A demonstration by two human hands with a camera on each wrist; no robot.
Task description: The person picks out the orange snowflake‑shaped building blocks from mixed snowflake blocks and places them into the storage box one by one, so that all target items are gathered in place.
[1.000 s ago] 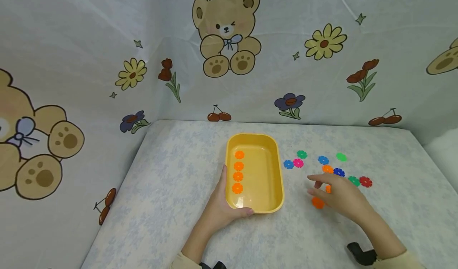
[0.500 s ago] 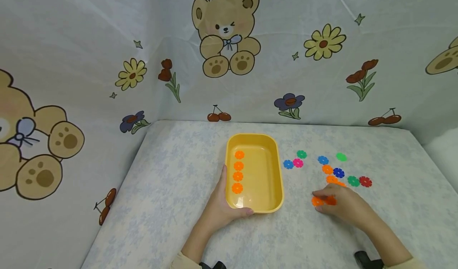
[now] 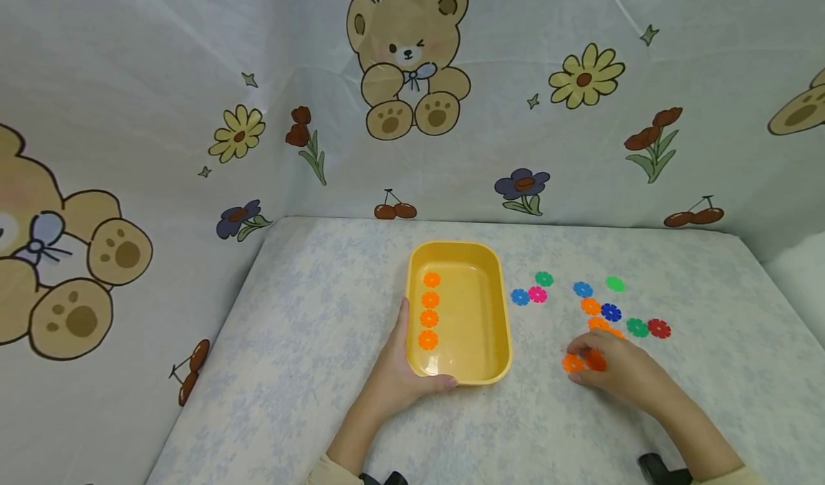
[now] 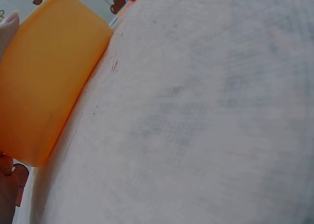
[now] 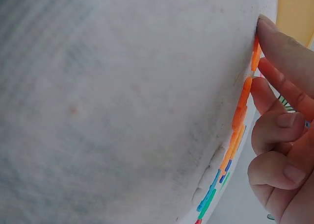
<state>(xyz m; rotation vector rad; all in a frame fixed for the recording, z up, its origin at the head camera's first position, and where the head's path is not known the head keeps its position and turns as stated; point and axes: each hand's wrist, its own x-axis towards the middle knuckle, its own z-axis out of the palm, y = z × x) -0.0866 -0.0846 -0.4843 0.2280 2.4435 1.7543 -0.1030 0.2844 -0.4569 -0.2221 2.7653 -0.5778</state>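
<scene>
A yellow plastic tray point(image 3: 473, 313) sits on the table, and my left hand point(image 3: 396, 370) grips its near left corner, fingers along the left wall and thumb at the near rim. Inside, a column of several orange snowflake discs point(image 3: 428, 318) lies along the left side. To the tray's right, my right hand point(image 3: 615, 367) is low over the table, thumb and forefinger around an orange disc point(image 3: 573, 363), pinching its edges. Another orange disc point(image 3: 596, 360) lies under the curved fingers. In the right wrist view, the thumb point(image 5: 284, 52) meets the edge of the pinched orange disc point(image 5: 255, 55).
Beyond the right hand lie more loose discs: orange point(image 3: 590, 306), dark blue point(image 3: 611, 312), light blue point(image 3: 583, 289), green point(image 3: 637, 327) and red point(image 3: 659, 328). A pink disc point(image 3: 538, 294) lies near the tray's right wall. A bear-print cloth point(image 3: 477, 162) hangs behind the table.
My right hand has come down and toward me onto the nearest orange discs, its thumb and forefinger closing around one. My left hand and the tray have stayed in place.
</scene>
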